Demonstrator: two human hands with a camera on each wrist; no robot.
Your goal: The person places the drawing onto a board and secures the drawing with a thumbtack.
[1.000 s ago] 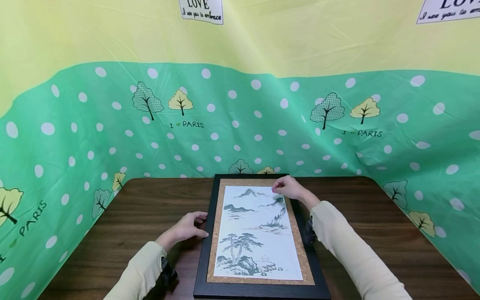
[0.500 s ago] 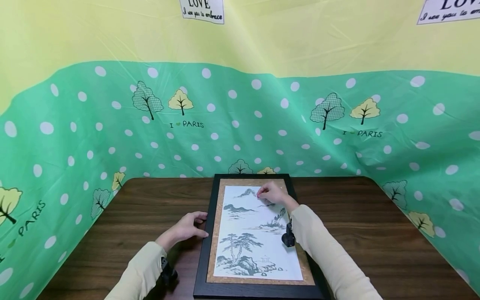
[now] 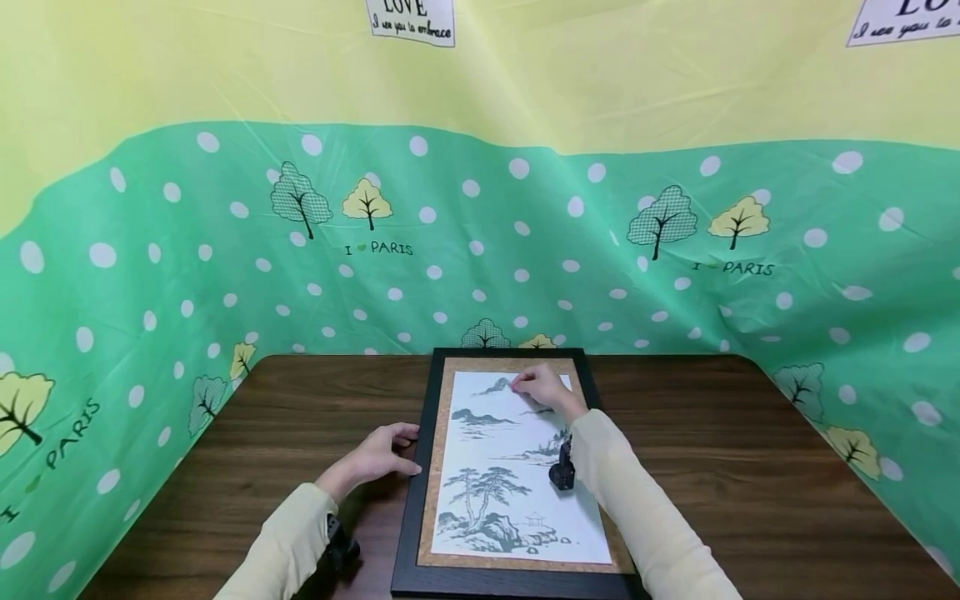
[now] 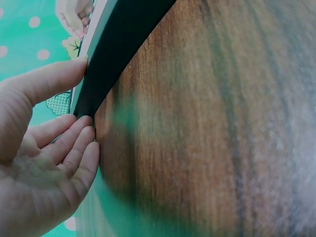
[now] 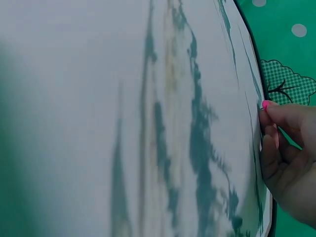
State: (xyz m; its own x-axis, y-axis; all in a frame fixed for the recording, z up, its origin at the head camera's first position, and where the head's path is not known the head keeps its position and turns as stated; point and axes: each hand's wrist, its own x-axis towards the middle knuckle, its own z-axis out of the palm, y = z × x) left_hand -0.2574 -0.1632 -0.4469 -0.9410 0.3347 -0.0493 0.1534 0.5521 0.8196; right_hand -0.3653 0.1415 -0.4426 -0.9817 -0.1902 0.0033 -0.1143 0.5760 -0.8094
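A framed cork board (image 3: 480,364) with a black frame (image 3: 517,582) lies on the table. On the cork lies a white sheet of paper (image 3: 483,448) printed with a grey-green ink landscape of mountains, pines and rocks. My right hand (image 3: 543,388) is over the paper's upper part, pinching a small pink push pin (image 5: 266,104) between thumb and fingers, close to the sheet. Only the pin's pink head shows clearly. My left hand (image 3: 375,454) is at the frame's left side, its thumb and fingertips against the outer edge, fingers extended, as the left wrist view also shows.
The dark wooden table (image 3: 712,450) extends to both sides of the board. A green and yellow printed cloth (image 3: 480,225) hangs behind it and along the sides. Black wrist cameras (image 3: 562,468) sit on both wrists.
My right hand has moved left from the paper's top right corner to its upper middle, with the pink push pin in its fingers. The left hand stays at the frame.
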